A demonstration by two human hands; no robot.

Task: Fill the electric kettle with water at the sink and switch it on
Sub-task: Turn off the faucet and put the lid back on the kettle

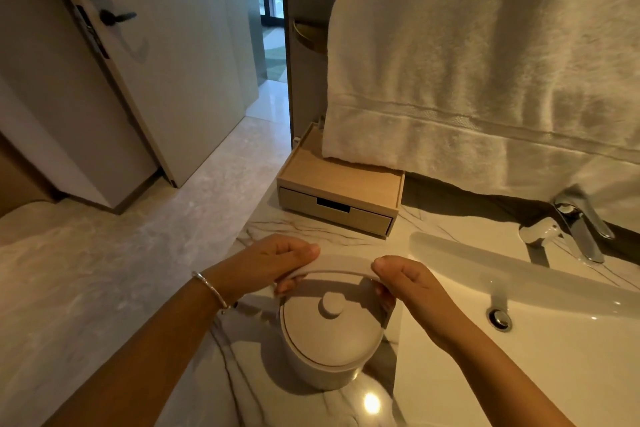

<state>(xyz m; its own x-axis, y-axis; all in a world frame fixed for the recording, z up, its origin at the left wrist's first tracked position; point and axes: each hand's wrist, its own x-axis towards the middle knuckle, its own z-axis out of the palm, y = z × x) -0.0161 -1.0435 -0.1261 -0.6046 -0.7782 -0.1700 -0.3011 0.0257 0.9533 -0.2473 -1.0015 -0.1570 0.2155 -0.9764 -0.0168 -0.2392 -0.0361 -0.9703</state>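
A pale beige electric kettle (330, 347) stands on the marble counter (301, 229), just left of the sink (540, 329). Its round lid with a knob (331, 305) is on. An arched handle (344, 263) spans over the lid. My left hand (273, 263) grips the handle's left end, and my right hand (405, 279) grips its right end. A chrome faucet (568, 229) rises at the back right of the basin, with no water running from it. The drain (498, 317) shows in the basin floor.
A small wooden drawer box (341, 198) sits on the counter behind the kettle. A large white towel (485, 62) hangs over it and the faucet area. To the left a door (145, 55) stands ajar above a marble floor (104, 270).
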